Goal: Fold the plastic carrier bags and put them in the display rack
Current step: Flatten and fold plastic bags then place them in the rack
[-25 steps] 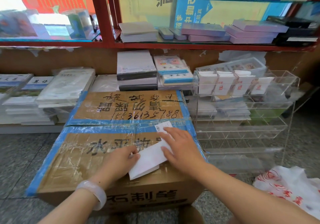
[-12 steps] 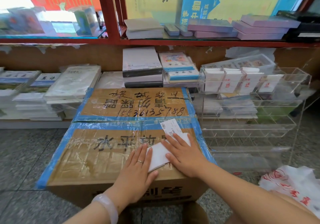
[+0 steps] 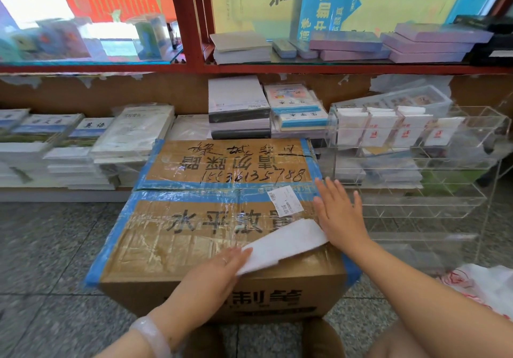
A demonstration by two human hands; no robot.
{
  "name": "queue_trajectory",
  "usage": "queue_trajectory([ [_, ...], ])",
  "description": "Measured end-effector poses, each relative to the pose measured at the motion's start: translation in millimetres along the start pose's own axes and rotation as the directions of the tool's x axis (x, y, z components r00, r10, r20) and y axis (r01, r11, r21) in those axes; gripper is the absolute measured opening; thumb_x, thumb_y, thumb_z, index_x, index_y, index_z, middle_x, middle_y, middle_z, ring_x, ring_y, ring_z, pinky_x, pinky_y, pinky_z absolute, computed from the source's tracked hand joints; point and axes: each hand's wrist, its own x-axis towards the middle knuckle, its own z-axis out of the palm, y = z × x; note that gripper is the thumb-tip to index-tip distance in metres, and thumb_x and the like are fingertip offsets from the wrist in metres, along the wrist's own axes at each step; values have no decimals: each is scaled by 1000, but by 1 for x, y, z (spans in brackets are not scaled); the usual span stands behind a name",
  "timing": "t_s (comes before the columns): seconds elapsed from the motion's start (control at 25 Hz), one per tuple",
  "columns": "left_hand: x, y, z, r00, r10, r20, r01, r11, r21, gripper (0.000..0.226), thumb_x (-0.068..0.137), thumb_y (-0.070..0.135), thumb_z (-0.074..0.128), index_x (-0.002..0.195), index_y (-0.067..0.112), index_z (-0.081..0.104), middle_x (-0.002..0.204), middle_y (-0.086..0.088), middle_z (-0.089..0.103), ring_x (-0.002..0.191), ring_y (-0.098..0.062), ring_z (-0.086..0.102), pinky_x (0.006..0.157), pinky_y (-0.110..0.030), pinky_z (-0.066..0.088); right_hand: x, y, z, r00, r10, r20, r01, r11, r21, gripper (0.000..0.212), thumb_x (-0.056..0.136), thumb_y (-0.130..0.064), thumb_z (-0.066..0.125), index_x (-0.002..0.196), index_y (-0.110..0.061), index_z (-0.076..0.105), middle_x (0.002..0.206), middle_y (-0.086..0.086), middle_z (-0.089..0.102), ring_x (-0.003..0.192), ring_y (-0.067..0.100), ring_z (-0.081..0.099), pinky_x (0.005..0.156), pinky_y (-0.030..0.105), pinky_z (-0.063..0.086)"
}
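On top of the taped cardboard box (image 3: 194, 235) the folded white carrier bag (image 3: 283, 242) lies as a slanted strip between my hands; my left hand (image 3: 213, 271) rests flat on its near end, fingers straight; my right hand (image 3: 340, 213) lies open with spread fingers, its heel touching the bag's far end; the box bears handwritten "15536135788" and a white barcode label (image 3: 286, 201); in the clear display rack (image 3: 416, 180) on my right, folded bags (image 3: 377, 128) with red print stand in the top row.
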Motion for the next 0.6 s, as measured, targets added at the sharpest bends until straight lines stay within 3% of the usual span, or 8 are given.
queue_trajectory([
  [0.04,2,3,-6,987,-124,-99,101,972,-211,43,101,25,34,144,21,34,126,-1,56,105,-16,57,82,-18,47,-1,-5,-6,994,8,-110,3,995,101,70,89,-50,-2,151,-22,17,158,0,15,146,14,4,116,43,-1],
  [0.08,5,3,-12,945,-272,-181,185,903,-388,35,100,25,39,133,17,48,111,3,58,89,-10,57,68,-15,48,-2,-11,-11,977,14,-212,23,985,170,71,89,-49,2,148,-18,28,154,3,26,145,18,14,116,43,6],
  [0.16,15,-1,-24,835,-507,-214,275,722,-635,28,96,23,47,119,10,57,113,-2,54,86,-13,55,62,-22,49,-11,-24,-14,930,-89,-355,153,976,154,53,92,-35,28,135,-11,49,139,11,48,134,28,38,110,48,25],
  [0.24,20,-6,-27,780,-612,-133,337,588,-735,25,95,16,49,120,14,52,114,-8,55,84,-15,55,59,-27,47,-22,-31,-3,881,-307,-362,344,938,42,38,85,-12,58,122,-8,58,122,14,61,114,33,57,94,54,46],
  [0.32,21,0,-28,793,-609,6,358,458,-814,38,94,7,50,128,22,41,109,-11,57,80,-19,60,54,-29,49,-35,-36,7,852,-497,-165,506,862,15,42,84,-20,62,125,-14,56,120,10,62,110,30,61,87,52,52],
  [0.36,20,5,-27,810,-583,72,372,414,-831,42,93,5,51,128,24,37,103,-12,59,77,-22,63,51,-29,51,-40,-39,10,830,-555,-51,556,831,13,46,87,-31,58,131,-18,50,128,9,58,117,27,56,94,49,49],
  [0.44,17,18,-26,847,-507,157,404,425,-810,41,93,3,51,122,26,33,92,-12,62,69,-24,67,49,-27,54,-49,-43,15,794,-580,181,581,812,51,58,90,-40,57,142,-19,39,144,8,43,131,25,41,105,41,36],
  [0.6,14,25,-21,905,-271,328,423,489,-763,21,98,18,45,119,20,43,85,-12,68,61,-22,67,58,-30,57,-57,-48,19,815,-559,152,544,829,128,52,91,-34,58,138,-19,42,137,4,42,123,21,42,96,33,42],
])
